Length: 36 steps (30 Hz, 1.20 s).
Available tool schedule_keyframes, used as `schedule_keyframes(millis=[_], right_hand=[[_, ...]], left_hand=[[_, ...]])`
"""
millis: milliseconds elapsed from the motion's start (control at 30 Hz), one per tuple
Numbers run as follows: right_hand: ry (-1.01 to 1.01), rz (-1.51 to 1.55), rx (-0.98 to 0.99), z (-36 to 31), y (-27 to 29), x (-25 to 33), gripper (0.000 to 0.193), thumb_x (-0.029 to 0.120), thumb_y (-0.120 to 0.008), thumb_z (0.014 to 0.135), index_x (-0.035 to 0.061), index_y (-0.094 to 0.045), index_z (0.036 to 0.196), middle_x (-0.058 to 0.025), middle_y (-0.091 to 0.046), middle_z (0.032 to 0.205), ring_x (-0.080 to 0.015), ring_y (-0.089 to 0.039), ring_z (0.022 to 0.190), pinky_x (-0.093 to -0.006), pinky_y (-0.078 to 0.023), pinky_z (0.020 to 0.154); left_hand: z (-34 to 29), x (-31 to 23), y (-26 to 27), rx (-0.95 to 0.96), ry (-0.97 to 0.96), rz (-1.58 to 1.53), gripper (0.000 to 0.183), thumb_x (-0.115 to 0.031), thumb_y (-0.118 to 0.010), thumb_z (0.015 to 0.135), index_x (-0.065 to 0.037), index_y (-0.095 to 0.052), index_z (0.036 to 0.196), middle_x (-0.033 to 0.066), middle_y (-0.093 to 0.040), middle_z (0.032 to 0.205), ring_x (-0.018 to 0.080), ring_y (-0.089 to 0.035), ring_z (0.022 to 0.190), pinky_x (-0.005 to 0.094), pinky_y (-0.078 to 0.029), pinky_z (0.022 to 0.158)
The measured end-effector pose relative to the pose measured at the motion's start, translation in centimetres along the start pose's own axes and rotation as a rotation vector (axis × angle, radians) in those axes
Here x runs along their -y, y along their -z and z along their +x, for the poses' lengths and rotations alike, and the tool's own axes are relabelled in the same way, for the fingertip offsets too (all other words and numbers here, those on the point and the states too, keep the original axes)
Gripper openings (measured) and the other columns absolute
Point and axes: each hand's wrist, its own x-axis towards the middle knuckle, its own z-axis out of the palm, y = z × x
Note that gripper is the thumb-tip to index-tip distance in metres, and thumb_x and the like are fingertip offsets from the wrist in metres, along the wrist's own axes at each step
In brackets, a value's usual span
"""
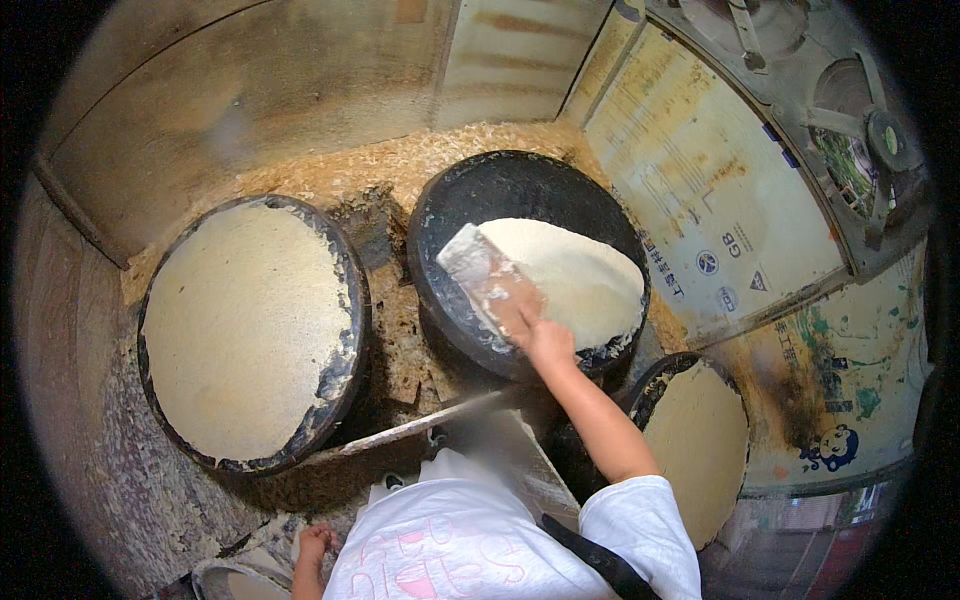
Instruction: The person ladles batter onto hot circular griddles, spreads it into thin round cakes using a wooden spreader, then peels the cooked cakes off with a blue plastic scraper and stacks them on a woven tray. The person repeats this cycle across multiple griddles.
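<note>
Scraper (487, 277) in right-hand fingers (528, 322), on batter (580, 275)

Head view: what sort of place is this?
Probably a small, rough flatbread or crepe cooking stall. Three round black griddles carry thin batter sheets; the right hand spreads batter on the middle griddle with a flat scraper, among stained walls.

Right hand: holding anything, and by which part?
The right hand grips a flat batter-smeared spreader by its near end, blade resting on the pale batter on the middle black griddle.
</note>
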Motion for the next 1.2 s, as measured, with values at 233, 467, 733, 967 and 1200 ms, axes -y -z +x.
schedule_keyframes(millis=[233,467,733,967,1200], right_hand=[[-0.595,0.118,-0.186,1.2,0.4,-16.2,0.058,0.043,-0.073,0.067,0.0132,-0.061,0.116,-0.0146,-0.066,0.101,-0.0289,-0.063,0.093,-0.0386,-0.049,0.082],[-0.885,1.439,-0.063,3.6,-1.5,-17.7,0.042,0.049,-0.071,0.074,0.012,-0.056,0.087,0.0081,-0.025,0.049,-0.0069,-0.018,0.038,-0.0254,-0.016,0.036],[-0.11,0.585,-0.032,2.8,1.5,0.4,0.058,0.039,-0.075,0.068,0.0,-0.063,0.11,-0.0165,-0.067,0.083,-0.0272,-0.065,0.079,-0.038,-0.051,0.067],[-0.251,0.065,0.038,5.0,0.6,-3.6,0.056,0.039,-0.065,0.077,0.0297,-0.049,0.13,-0.0151,-0.064,0.104,-0.0319,-0.062,0.092,-0.04,-0.048,0.081],[-0.902,0.426,-0.249,6.3,-1.7,-22.9,0.065,0.049,-0.075,0.066,0.0074,-0.059,0.114,-0.016,-0.065,0.095,-0.0291,-0.062,0.084,-0.0407,-0.048,0.07]], left_hand=[[2.2,7.5,0.5,-0.044,0.173,-0.115,0.015,-0.006,-0.051,0.089,-0.001,-0.063,0.081,0.0057,-0.063,0.067,0.0139,-0.055,0.052,0.0286,-0.044,0.049],[4.5,10.4,0.1,-0.074,0.157,-0.003,0.012,-0.002,-0.051,0.088,0.0,-0.062,0.083,0.0052,-0.062,0.068,0.0147,-0.056,0.056,0.0285,-0.045,0.052],[-0.1,-1.6,-0.9,-0.027,-0.088,0.044,0.012,0.001,-0.048,0.086,0.001,-0.058,0.094,0.0101,-0.062,0.073,0.0203,-0.06,0.058,0.032,-0.05,0.05],[-1.8,-2.0,-1.4,-0.005,-0.101,0.02,0.017,0.005,-0.047,0.084,0.003,-0.059,0.095,0.0101,-0.063,0.073,0.0201,-0.059,0.056,0.0302,-0.049,0.052],[0.6,4.4,-0.8,-0.185,0.346,-0.162,0.021,0.009,-0.046,0.083,0.004,-0.065,0.09,0.0122,-0.064,0.076,0.0176,-0.059,0.062,0.0312,-0.049,0.056]])
